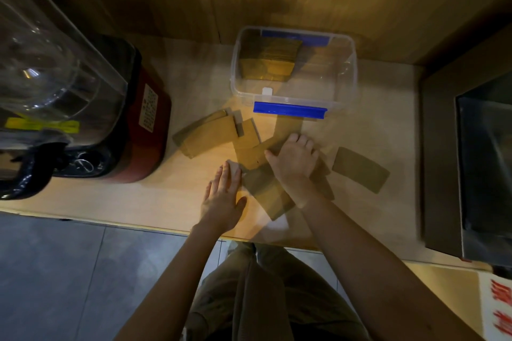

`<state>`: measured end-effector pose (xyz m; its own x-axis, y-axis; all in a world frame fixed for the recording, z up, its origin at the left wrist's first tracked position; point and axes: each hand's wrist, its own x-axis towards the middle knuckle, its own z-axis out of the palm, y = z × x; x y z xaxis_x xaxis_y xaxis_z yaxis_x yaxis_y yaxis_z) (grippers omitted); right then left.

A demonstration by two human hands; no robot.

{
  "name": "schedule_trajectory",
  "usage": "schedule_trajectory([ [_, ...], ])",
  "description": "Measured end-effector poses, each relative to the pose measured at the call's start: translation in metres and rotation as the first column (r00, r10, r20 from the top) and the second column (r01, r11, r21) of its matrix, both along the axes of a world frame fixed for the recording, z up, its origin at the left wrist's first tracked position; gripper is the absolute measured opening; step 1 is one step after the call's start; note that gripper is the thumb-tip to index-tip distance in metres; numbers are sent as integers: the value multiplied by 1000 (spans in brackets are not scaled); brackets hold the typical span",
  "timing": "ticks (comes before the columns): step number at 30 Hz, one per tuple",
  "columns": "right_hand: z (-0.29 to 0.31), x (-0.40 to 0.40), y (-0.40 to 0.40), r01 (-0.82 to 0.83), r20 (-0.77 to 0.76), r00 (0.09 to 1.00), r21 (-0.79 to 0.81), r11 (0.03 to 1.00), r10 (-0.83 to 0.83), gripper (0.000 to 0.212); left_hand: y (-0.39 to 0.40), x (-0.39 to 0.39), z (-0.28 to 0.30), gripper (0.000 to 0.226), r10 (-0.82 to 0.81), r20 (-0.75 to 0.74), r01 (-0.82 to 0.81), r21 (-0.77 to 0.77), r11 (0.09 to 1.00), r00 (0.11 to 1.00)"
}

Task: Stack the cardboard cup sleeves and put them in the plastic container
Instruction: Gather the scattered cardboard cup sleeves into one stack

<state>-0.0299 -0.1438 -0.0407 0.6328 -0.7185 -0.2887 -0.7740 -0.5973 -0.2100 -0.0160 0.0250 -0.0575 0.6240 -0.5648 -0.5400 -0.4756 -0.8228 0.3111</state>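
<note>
On a pale wooden desk [171,202], loose cardboard sleeves [210,134] lie scattered at 6 o'clock of the clear plastic container [349,75]. Both hands, the left [223,199] and the right [293,159], press flat and unclenched, grasping nothing; best sweep the sleeves together, square their edges, then lift.
</note>
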Motion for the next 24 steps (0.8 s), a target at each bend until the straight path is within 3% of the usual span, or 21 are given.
schedule_trajectory([
  [6,12,-4,-14,21,22,999,174,985,-25,67,-1,3,1,71,-29,45,29,14,999,999],
  [11,16,-37,-32,-48,42,998,144,988,43,66,-2,2,1,70,-22,46,21,15,1000,999],
  [16,6,-67,-36,-104,-44,993,150,983,112,69,-1,3,0,71,-20,31,20,11,1000,999],
  [24,5,-72,-35,-139,-56,987,129,982,148,66,-4,4,4,72,-7,-12,8,35,999,1000],
])
